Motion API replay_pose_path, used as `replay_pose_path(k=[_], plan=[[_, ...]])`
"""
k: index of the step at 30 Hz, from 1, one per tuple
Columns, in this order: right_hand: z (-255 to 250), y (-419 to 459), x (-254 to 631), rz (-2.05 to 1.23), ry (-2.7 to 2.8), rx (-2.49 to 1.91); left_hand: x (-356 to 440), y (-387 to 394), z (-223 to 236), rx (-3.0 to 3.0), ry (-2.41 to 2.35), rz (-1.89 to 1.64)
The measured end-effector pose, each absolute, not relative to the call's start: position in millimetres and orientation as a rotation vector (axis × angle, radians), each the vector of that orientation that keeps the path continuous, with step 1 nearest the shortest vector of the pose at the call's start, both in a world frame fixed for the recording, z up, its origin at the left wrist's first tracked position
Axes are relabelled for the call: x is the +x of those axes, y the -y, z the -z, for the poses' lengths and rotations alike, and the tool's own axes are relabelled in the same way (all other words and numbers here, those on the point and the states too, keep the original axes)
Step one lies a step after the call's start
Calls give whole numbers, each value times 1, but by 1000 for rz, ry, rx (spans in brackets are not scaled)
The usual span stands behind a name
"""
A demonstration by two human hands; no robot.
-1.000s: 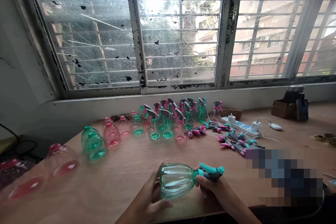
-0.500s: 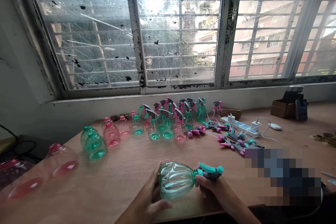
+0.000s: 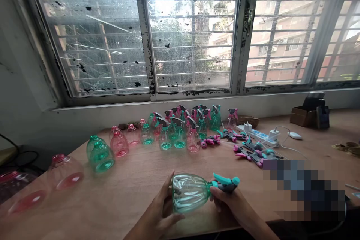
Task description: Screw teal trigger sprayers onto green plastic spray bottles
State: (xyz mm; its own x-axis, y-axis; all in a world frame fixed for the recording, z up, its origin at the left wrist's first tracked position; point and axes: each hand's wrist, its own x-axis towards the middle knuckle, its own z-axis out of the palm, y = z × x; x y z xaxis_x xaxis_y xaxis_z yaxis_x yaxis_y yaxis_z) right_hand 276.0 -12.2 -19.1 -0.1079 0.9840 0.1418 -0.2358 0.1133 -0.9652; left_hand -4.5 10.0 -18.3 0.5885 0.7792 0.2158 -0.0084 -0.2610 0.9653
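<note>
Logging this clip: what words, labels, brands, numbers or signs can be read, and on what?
No text can be read in this view.
Held green spray bottle: no lettering visible.
Power strip: any markings are too small to read.
Blue-and-white item at the right edge: too small to read.

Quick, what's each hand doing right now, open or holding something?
Left hand: holding the green spray bottle, cupped around its base end.
Right hand: closed, holding the same bottle by its spray head.
</note>
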Motion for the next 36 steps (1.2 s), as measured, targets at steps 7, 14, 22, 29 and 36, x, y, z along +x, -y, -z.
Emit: replay_pose_path(k=[7,14,22,29,36], plan=[[20,11,275,-1294,1179,-878,-7,-10,14,1721,-707,-839],[20,12,275,-1320,1141,-872,-6,-11,17,1789,-781,-906],[21,11,277,-1301,1215,-890,-4,-6,13,1672,-676,-819],[24,9,279,-1293,1277,-921,-3,-4,2,1720,-719,-826],[23,10,277,-1288,1204,-872,-6,-9,16,1708,-701,-827]])
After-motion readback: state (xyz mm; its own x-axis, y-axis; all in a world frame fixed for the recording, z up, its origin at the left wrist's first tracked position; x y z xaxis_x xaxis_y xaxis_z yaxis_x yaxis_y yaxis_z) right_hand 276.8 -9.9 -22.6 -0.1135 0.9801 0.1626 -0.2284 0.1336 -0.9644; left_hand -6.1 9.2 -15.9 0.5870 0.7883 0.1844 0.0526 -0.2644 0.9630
